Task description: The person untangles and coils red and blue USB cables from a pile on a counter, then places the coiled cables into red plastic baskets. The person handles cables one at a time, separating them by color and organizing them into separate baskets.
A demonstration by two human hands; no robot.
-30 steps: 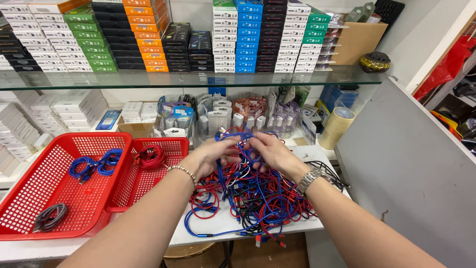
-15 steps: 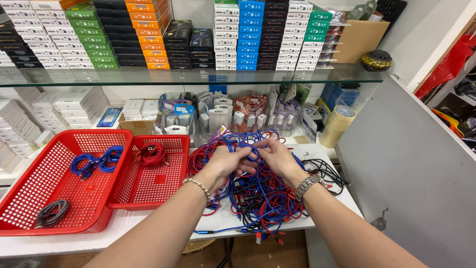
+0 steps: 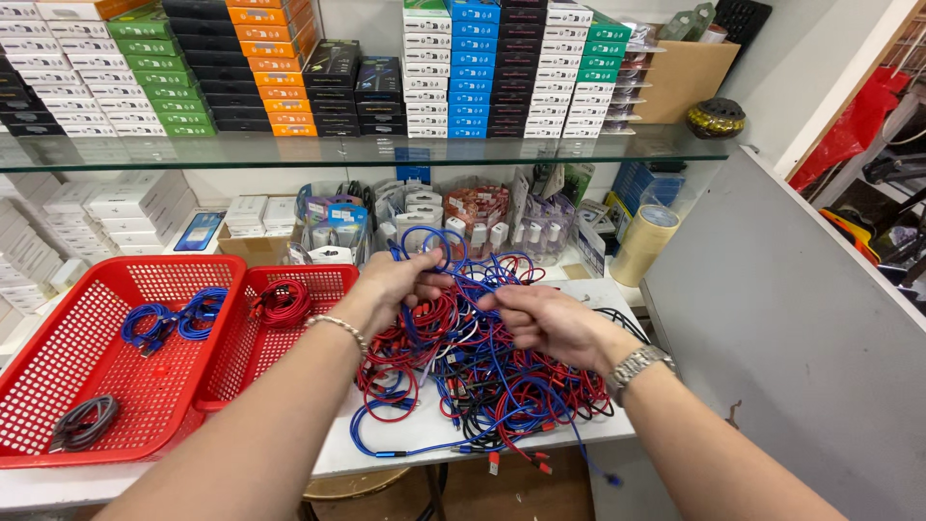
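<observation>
A tangled heap of blue, red and black cables (image 3: pixel 482 381) lies on the white table (image 3: pixel 424 439). My left hand (image 3: pixel 395 282), with a bead bracelet at the wrist, pinches a blue cable (image 3: pixel 424 241) and lifts a loop of it above the heap. My right hand (image 3: pixel 545 323), with a metal watch on its wrist, grips the same blue cable lower down, just over the heap. Left of the heap, a small red basket (image 3: pixel 241 357) holds a coiled red cable (image 3: pixel 282 301). A larger red basket (image 3: pixel 58 371) holds coiled blue cables (image 3: pixel 169 320) and a grey one (image 3: pixel 82 423).
A glass shelf (image 3: pixel 367 150) above the table carries stacked coloured boxes. Packaged goods and a tape roll (image 3: pixel 641 243) stand behind the heap. A grey panel (image 3: pixel 781 318) closes the right side. White boxes (image 3: pixel 116 203) are stacked at the back left.
Both hands have risen from the heap, the left one pulling a loop of blue cable up and the right one sliding apart from it along the cable.
</observation>
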